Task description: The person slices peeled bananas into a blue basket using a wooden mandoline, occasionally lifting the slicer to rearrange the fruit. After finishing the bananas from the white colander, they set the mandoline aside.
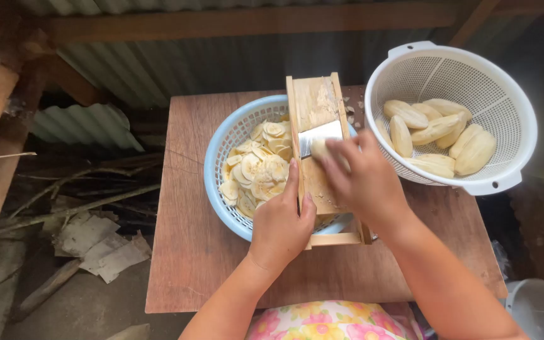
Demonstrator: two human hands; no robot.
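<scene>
On a wooden desk (pixel 221 271), the left hand (pixel 279 228) grips a wooden slicer (pixel 320 119) propped over a blue basket (pixel 216 165) of slices. The right hand (pixel 361 178) presses a peeled banana (pixel 320 149) at the blade; keeping fingertips high seems wise. More wait in a white colander (pixel 511 119).

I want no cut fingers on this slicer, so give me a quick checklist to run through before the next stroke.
1. Wooden slicer board steadied: ok, left hand grips its left rail.
2. Board over the light blue plastic basket: ok, it spans the basket, lower end on the brown wooden table.
3. Peeled pale banana piece at the metal blade: ok, right hand presses it just below the blade.
4. Fingertips clear of the blade: not ok, the piece is short and fingers sit close.
5. Room for pale round slices: ok, basket not full.
6. White plastic colander with peeled bananas in reach: ok.
</scene>
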